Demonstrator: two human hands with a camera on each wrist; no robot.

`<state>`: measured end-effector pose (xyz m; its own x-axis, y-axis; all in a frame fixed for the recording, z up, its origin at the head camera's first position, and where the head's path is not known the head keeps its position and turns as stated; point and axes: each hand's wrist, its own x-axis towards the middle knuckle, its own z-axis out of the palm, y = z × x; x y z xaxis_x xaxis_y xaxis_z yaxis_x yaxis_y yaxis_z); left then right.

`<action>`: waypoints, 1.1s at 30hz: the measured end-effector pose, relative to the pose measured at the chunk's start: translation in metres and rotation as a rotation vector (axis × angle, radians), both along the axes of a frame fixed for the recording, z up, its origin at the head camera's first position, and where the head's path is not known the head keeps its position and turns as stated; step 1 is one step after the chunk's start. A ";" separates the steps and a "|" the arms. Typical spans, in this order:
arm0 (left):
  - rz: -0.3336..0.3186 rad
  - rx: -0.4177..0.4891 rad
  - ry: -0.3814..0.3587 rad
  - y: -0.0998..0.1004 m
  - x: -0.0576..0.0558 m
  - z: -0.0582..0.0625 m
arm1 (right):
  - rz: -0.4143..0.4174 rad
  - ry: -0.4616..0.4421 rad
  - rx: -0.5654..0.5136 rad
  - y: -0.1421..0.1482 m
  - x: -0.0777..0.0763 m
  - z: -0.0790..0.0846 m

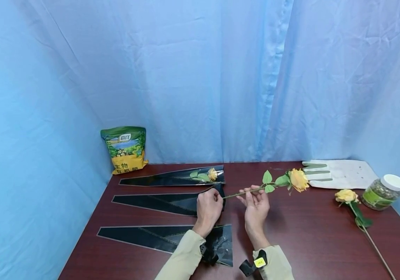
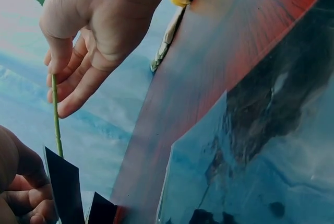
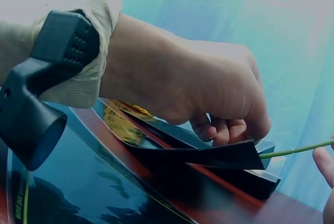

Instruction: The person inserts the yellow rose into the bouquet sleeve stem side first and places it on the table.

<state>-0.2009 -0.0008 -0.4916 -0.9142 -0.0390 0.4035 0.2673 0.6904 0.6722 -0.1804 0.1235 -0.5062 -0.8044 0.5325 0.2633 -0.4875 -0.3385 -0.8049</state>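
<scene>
My left hand (image 1: 208, 208) pinches the wide end of the middle black flower sleeve (image 1: 151, 201), holding its mouth apart. In the right wrist view, the thumb and fingers of the left hand (image 3: 209, 85) grip the sleeve's edge (image 3: 219, 157). My right hand (image 1: 257, 208) holds a yellow artificial rose (image 1: 299, 180) by its green stem, bloom pointing right. The left wrist view shows the right hand (image 2: 104, 31) pinching the stem (image 2: 56, 114) between thumb and fingers. The stem's lower end reaches into the sleeve's mouth; its tip is hidden.
Behind lies a sleeve (image 1: 158, 180) with a yellow rose in it; in front, another flat sleeve (image 1: 126, 233). A fertilizer bag (image 1: 125, 149) stands back left. To the right are a white glove (image 1: 350, 174), a lidded jar (image 1: 382, 194) and a loose rose (image 1: 347, 196).
</scene>
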 end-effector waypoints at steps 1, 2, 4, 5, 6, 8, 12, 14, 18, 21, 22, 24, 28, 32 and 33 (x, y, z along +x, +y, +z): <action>0.003 0.000 0.003 0.000 0.000 0.000 | -0.002 0.005 -0.001 0.000 0.000 0.001; 0.004 0.000 0.005 0.000 0.000 0.001 | -0.006 0.007 0.003 0.000 0.000 0.001; 0.001 -0.002 0.016 0.000 0.000 0.001 | -0.012 0.005 0.012 -0.001 0.001 0.000; -0.003 -0.005 0.026 0.000 0.000 0.002 | -0.014 0.002 0.009 -0.001 0.001 0.000; -0.007 -0.011 0.040 0.000 0.001 0.002 | -0.017 -0.001 0.010 -0.001 0.001 -0.001; -0.018 -0.029 0.070 0.001 0.002 0.003 | -0.018 -0.004 0.012 -0.001 0.001 -0.002; -0.034 -0.049 0.114 0.002 0.004 0.007 | -0.013 0.012 0.005 -0.003 0.000 -0.005; -0.045 -0.037 0.117 0.003 0.005 0.008 | -0.004 0.014 0.003 -0.004 0.000 -0.006; -0.064 -0.004 0.118 0.004 0.005 0.011 | 0.018 -0.029 0.008 -0.005 0.000 -0.005; -0.067 0.004 0.120 0.004 0.006 0.012 | 0.039 -0.093 0.041 -0.005 0.000 -0.004; -0.067 0.005 0.120 0.004 0.006 0.012 | 0.051 -0.115 0.054 -0.005 0.001 -0.004; -0.063 0.004 0.117 0.004 0.006 0.012 | 0.077 -0.159 0.091 -0.005 0.001 -0.003; -0.062 0.009 0.110 0.004 0.006 0.013 | 0.109 -0.205 0.136 -0.005 0.002 -0.003; -0.068 0.021 0.108 0.005 0.007 0.013 | 0.092 -0.206 0.137 -0.004 0.002 -0.003; -0.070 0.024 0.108 0.005 0.007 0.014 | 0.085 -0.202 0.132 -0.004 0.002 -0.003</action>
<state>-0.1940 0.0042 -0.4780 -0.8662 0.0125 0.4995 0.3859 0.6518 0.6529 -0.1788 0.1192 -0.5090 -0.8881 0.4325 0.1555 -0.2868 -0.2572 -0.9228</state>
